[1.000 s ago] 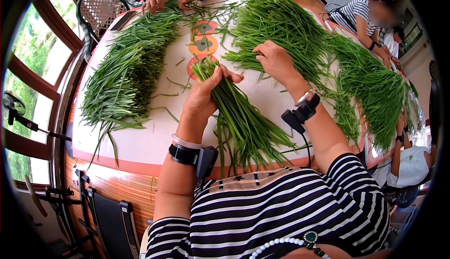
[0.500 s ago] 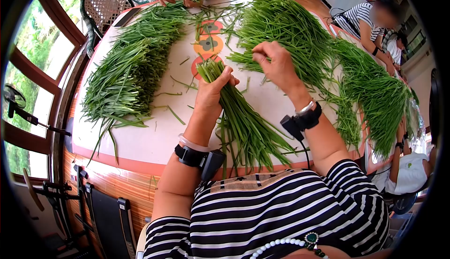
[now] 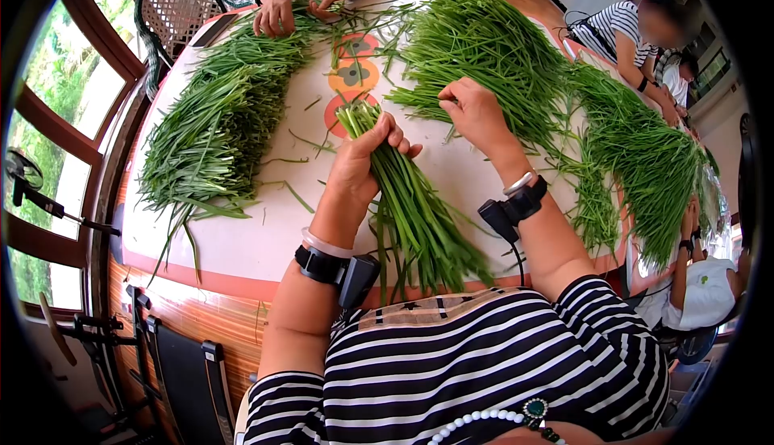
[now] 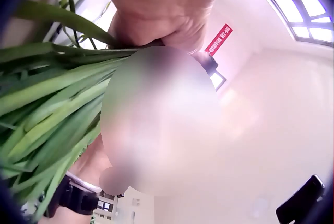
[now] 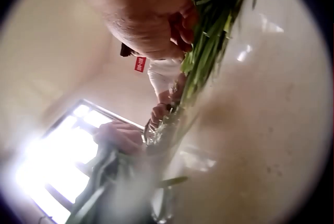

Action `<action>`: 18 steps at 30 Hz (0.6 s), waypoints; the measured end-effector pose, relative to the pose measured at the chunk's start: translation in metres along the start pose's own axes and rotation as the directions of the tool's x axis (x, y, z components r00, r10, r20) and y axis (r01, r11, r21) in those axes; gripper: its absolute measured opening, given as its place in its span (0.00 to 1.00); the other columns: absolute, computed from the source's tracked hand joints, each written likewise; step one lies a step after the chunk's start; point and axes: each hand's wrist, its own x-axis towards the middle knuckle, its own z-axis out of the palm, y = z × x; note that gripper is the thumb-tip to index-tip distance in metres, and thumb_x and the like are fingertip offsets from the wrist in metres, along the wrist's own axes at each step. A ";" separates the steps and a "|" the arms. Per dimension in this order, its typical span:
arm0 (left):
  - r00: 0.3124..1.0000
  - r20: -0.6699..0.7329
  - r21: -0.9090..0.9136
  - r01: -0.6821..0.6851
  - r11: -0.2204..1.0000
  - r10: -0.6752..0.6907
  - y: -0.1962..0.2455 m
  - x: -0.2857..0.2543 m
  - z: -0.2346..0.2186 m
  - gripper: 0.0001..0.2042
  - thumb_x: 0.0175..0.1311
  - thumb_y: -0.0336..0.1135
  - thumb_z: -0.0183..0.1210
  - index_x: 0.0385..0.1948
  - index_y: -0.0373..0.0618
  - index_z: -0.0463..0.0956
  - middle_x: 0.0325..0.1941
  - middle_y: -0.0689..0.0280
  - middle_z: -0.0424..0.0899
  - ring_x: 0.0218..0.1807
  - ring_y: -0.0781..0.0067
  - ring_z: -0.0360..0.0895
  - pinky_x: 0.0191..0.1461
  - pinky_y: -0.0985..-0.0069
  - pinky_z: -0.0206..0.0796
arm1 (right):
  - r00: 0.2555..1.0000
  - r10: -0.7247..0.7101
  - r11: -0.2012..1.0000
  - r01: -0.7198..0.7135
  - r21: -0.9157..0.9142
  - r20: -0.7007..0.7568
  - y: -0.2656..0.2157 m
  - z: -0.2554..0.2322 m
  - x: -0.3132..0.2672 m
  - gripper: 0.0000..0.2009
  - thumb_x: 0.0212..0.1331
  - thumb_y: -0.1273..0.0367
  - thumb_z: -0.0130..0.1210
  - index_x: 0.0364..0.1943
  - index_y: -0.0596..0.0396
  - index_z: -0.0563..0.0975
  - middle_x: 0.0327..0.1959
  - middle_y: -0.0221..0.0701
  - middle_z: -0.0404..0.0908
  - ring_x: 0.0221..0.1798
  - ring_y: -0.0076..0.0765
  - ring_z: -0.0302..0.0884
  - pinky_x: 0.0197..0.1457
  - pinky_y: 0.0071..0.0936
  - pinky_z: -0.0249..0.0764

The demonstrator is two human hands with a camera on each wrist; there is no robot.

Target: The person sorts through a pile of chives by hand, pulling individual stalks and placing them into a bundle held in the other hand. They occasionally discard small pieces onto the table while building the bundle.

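Note:
My left hand grips a bunch of garlic chives near its pale stem ends, thumb across the top. Those stems point away from me, while the green leaves fan down toward my striped shirt. In the left wrist view the leaves spread out from under the hand. My right hand is raised over the near side of a large chive pile, its fingers loosely bent with no stem visible between them. In the right wrist view, the right hand's fingertips appear beside the green leaves.
A second chive heap lies along the table's left side, and another on the right. Loose stems are scattered over the white tabletop, which has round flower prints. Another person's hands work at the far edge. A phone lies far left.
Loose leaves on the right side of the held bunch have drawn in, so its leaf ends spread less widely. My right hand has shifted slightly. The far person's hands lifted, then lowered to the heap.

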 end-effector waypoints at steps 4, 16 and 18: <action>0.998 -0.043 0.067 0.044 0.997 -0.041 -0.001 0.002 -0.003 0.08 0.67 0.38 0.56 0.31 0.47 0.70 0.25 0.72 0.70 0.30 0.76 0.72 0.49 0.66 0.73 | 0.999 0.017 0.977 -0.009 -0.213 0.035 0.008 0.011 -0.005 0.04 0.54 0.70 0.59 0.31 0.53 0.77 0.37 0.34 0.76 0.43 0.46 0.76 0.42 0.40 0.74; 0.969 -0.240 0.112 0.094 0.989 -0.065 -0.004 0.005 -0.012 0.06 0.66 0.35 0.58 0.33 0.45 0.72 0.25 0.72 0.72 0.30 0.75 0.73 0.47 0.69 0.71 | 0.997 0.006 1.000 -0.007 -0.014 -0.071 0.009 0.010 -0.002 0.04 0.53 0.71 0.59 0.30 0.52 0.76 0.31 0.33 0.77 0.37 0.46 0.76 0.37 0.40 0.73; 0.968 -0.246 0.141 0.089 0.986 -0.052 -0.005 0.005 -0.012 0.06 0.65 0.35 0.58 0.35 0.44 0.72 0.25 0.72 0.72 0.30 0.76 0.73 0.46 0.69 0.71 | 0.997 0.013 0.999 -0.010 0.039 -0.079 0.011 0.010 -0.002 0.04 0.54 0.71 0.59 0.30 0.54 0.75 0.29 0.35 0.79 0.33 0.47 0.78 0.34 0.37 0.74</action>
